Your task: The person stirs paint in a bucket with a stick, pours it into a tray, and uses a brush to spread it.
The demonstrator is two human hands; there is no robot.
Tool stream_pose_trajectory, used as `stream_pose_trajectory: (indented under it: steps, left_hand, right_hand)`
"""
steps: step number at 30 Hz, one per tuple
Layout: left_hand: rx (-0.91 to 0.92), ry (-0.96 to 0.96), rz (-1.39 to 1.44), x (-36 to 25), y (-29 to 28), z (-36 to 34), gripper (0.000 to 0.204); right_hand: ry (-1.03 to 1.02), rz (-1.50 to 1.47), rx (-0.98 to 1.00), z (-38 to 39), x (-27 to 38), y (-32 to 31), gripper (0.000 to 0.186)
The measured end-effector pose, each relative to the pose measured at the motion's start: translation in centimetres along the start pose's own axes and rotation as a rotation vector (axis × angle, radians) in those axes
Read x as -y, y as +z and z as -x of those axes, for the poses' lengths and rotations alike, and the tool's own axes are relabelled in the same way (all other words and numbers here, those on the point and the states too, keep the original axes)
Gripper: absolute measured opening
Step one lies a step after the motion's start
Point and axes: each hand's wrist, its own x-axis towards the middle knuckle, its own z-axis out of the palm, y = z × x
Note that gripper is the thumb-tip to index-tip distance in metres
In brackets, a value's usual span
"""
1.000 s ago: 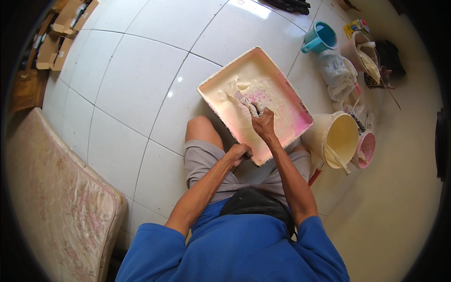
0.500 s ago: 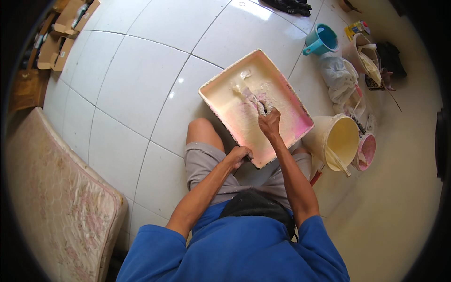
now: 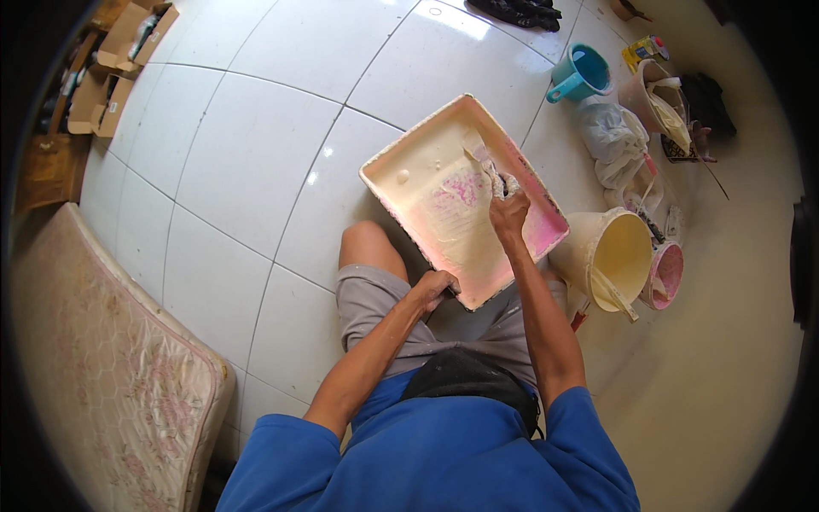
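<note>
The scene was viewed from the person's head through the left one of two fisheye cameras, directed steeply downward. The blue shirt (image 3: 435, 444) was seen at the lower edge, nearest the lens; the left hand (image 3: 437, 288), the right hand (image 3: 509, 209) and the tray (image 3: 536, 194) were framed near the centre. The tiled floor (image 3: 239, 145) was covered ahead, with its joints bowed, and the corners were darkened.

Glare on tiles (image 3: 435, 64), bent edges; dark corners
</note>
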Motion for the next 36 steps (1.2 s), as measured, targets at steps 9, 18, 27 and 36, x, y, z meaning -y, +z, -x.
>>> stream_pose_trajectory:
  steps: [9,18,27,36]
  left_hand:
    - [0.001,0.015,0.015,0.2,0.4,0.3,0.005]
    - [-0.029,-0.011,-0.008,0.2,0.5,0.8,0.005]
    - [-0.031,-0.007,-0.025,0.1,1.3,1.6,0.003]
    - [-0.013,0.001,0.007,-0.1,2.1,0.6,0.003]
  right_hand:
    - [0.058,-0.159,0.29,5.5,3.4,0.0,0.026]
    - [0.023,-0.268,0.347,6.4,6.2,1.2,0.024]
    - [-0.001,-0.169,0.097,4.9,4.2,0.0,0.026]
    - [0.058,-0.236,0.289,5.1,5.8,-0.8,0.025]
